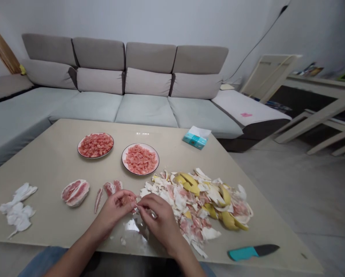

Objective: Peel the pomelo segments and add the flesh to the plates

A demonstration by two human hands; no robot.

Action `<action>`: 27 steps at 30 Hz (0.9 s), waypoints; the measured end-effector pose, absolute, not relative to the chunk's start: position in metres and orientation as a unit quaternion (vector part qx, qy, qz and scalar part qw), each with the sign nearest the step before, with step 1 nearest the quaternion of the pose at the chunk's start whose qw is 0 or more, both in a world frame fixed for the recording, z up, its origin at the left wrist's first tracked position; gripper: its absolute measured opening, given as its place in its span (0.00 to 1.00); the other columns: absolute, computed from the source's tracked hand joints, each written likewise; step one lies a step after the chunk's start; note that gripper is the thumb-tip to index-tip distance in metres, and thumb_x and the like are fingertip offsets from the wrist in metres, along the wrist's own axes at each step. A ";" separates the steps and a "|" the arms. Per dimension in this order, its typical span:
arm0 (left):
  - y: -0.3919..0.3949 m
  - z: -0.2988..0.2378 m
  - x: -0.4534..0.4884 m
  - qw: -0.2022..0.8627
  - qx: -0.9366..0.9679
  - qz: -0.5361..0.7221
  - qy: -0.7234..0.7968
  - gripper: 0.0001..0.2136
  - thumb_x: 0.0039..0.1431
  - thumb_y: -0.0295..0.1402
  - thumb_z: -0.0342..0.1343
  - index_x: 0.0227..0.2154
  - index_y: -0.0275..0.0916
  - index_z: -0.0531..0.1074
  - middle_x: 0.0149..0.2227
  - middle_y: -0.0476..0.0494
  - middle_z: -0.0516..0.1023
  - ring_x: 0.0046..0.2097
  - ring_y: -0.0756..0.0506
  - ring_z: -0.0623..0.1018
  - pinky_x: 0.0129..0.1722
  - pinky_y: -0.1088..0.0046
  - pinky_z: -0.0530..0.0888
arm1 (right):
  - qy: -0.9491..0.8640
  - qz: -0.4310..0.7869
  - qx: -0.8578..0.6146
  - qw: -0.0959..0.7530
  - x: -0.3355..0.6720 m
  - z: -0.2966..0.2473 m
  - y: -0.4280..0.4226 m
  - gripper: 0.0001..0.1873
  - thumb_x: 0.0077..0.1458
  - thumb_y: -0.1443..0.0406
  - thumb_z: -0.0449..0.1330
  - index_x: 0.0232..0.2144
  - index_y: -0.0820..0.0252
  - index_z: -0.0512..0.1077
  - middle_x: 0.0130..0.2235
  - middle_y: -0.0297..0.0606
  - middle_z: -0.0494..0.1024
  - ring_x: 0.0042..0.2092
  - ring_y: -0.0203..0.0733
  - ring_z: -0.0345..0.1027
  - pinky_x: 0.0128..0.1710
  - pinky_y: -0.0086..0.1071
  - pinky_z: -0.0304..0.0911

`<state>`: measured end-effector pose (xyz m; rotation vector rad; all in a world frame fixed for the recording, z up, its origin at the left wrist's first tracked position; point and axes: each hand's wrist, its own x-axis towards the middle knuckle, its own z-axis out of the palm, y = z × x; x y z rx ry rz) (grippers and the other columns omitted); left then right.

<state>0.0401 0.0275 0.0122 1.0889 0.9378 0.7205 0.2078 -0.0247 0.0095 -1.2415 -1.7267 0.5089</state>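
Both my hands meet over the near edge of the beige table (45, 161). My left hand (114, 209) is closed round a pink pomelo segment (129, 200). My right hand (158, 217) pinches the same segment's skin with thumb and fingers. A peeled pomelo chunk (75, 192) and loose pink segments (110, 188) lie just left of my hands. A heap of yellow and white peel scraps (204, 200) lies right of them. Two plates of pink pulp pieces stand behind: one on the left (95, 145), one nearer (140, 158).
A knife with a teal handle (252, 251) lies at the table's near right edge. Crumpled white tissues (18, 209) sit at the near left. A teal tissue pack (196, 137) rests at the far right. A grey sofa (126, 92) stands behind the table.
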 end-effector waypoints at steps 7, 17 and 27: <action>0.025 0.012 0.043 0.584 0.614 0.307 0.433 0.10 0.50 0.32 0.60 0.37 0.37 0.74 0.36 0.45 0.77 0.39 0.45 0.74 0.42 0.71 0.70 | -0.732 0.094 -0.515 0.437 0.204 0.006 -0.027 0.06 0.53 0.72 0.56 0.31 0.60 0.73 0.33 0.42 0.77 0.36 0.43 0.70 0.36 0.33 0.66; 0.027 0.013 0.039 0.626 0.621 0.254 0.398 0.07 0.51 0.34 0.60 0.31 0.37 0.71 0.29 0.50 0.73 0.33 0.48 0.71 0.33 0.75 0.66 | -0.719 0.128 -0.516 0.448 0.204 0.010 -0.026 0.07 0.53 0.72 0.56 0.30 0.58 0.72 0.33 0.40 0.76 0.35 0.41 0.70 0.35 0.31 0.65; 0.026 0.016 0.038 0.745 0.510 0.248 0.350 0.08 0.52 0.33 0.61 0.30 0.36 0.70 0.26 0.51 0.71 0.31 0.51 0.70 0.32 0.78 0.66 | -0.692 0.190 -0.521 0.462 0.201 0.012 -0.028 0.06 0.51 0.73 0.57 0.29 0.59 0.72 0.32 0.39 0.75 0.35 0.40 0.69 0.34 0.30 0.63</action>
